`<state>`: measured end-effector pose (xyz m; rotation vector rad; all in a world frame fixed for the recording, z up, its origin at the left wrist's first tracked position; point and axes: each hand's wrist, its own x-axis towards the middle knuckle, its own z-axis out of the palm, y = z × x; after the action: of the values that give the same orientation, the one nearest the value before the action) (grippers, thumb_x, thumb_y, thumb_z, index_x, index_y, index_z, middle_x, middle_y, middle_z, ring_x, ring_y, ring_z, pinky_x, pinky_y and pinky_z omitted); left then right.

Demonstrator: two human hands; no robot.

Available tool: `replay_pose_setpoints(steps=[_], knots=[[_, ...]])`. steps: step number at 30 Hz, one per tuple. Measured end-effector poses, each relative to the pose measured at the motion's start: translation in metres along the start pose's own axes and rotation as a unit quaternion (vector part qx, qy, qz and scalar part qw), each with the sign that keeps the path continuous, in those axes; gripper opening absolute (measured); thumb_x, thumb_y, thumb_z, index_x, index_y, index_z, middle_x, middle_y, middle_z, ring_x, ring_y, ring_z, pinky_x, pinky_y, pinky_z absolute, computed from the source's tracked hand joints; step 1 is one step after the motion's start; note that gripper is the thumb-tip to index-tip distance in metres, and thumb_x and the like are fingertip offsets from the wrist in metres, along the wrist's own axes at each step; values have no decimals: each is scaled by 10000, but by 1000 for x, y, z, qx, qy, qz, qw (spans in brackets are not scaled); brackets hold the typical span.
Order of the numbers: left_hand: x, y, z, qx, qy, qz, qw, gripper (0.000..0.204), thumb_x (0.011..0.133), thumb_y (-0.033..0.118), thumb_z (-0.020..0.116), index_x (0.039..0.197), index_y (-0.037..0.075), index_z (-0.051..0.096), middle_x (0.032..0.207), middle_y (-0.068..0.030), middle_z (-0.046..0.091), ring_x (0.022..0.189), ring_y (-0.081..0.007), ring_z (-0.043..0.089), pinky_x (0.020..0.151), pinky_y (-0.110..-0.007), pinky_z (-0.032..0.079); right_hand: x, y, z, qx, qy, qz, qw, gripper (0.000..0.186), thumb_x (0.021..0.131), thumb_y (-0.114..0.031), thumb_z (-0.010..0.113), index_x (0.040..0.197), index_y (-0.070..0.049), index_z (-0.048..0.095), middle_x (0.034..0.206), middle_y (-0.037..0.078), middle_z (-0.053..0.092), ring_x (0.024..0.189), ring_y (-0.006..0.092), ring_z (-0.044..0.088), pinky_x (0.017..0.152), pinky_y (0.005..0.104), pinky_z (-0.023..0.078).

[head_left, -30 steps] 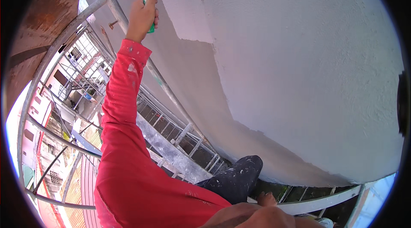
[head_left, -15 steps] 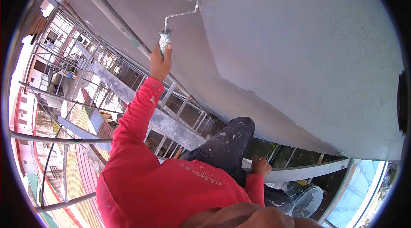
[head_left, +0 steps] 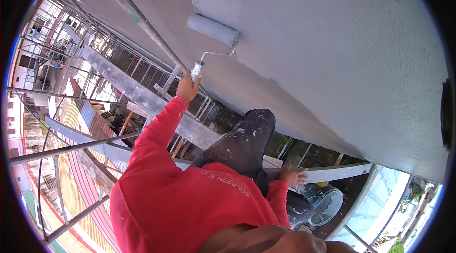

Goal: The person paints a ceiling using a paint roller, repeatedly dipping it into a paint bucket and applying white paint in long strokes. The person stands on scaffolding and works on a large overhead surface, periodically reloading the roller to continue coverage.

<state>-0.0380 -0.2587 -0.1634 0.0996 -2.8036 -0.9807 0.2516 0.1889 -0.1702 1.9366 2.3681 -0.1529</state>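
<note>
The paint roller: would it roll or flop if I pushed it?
The paint roller would probably roll: its sleeve is a round tube. It likely won't flop, since the bent rod looks stiff. Its paint-splattered handle might be slippery.

- The wall [head_left: 308, 63] occupies the upper middle and the right of the frame.
- The roller [head_left: 213, 30] is against the wall, above the centre; the left grip [head_left: 188, 88] is below it, on its handle [head_left: 196, 71].
- The pole [head_left: 137, 18] passes left of the roller.
- The plank [head_left: 126, 79] goes from upper left toward the centre, behind the left sleeve [head_left: 159, 132].
- At lower right, the bucket [head_left: 327, 208] is just below the right grip [head_left: 290, 176] and the beam [head_left: 342, 172].
</note>
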Motion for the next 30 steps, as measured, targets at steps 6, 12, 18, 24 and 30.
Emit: replay_pose_setpoints(steps=[6, 12, 18, 24, 30], knots=[[-20, -18, 30, 51, -121, -80, 988, 545, 948, 473, 563, 1113, -47, 564, 877, -348, 652, 864, -534, 632, 780, -594, 509, 38, 54, 39, 74, -19, 76, 994, 1157, 735, -531, 738, 1581, -50, 113, 1621, 228, 136, 1429, 528, 221, 1103, 589, 351], [-20, -47, 64, 100, -140, -112, 979, 617, 927, 568, 554, 1017, -38, 625, 938, -348, 664, 903, -528, 648, 806, -575, 529, 36, 45, 32, 152, -39, 88, 984, 1211, 698, -475, 768, 1591, -92, 45, 1516, 363, 204, 1276, 542, 422, 1038, 542, 443], [-18, -17, 21, 76, -158, -90, 980, 561, 954, 470, 551, 1110, -68, 580, 938, -357, 657, 932, -535, 632, 828, -575, 512, 27, 41, 23, 166, -27, 112, 979, 1213, 701, -435, 781, 1596, -149, 13, 1391, 452, 295, 1154, 559, 524, 1016, 545, 463], [-3, 28, -45, -7, -20, 11, 1000, 493, 959, 427, 593, 954, -66, 576, 783, -334, 636, 797, -536, 626, 699, -578, 489, 25, 40, 25, 155, 15, 109, 982, 1174, 709, -422, 768, 1600, -148, 54, 1360, 407, 352, 1121, 542, 543, 1012, 542, 464], [24, 127, -146, -46, 55, 72, 995, 396, 974, 340, 611, 975, -55, 590, 730, -292, 623, 747, -508, 627, 618, -506, 480, 27, 41, 29, 166, 15, 114, 979, 1173, 708, -368, 777, 1599, -157, 44, 1323, 369, 390, 1092, 521, 550, 972, 544, 489]])
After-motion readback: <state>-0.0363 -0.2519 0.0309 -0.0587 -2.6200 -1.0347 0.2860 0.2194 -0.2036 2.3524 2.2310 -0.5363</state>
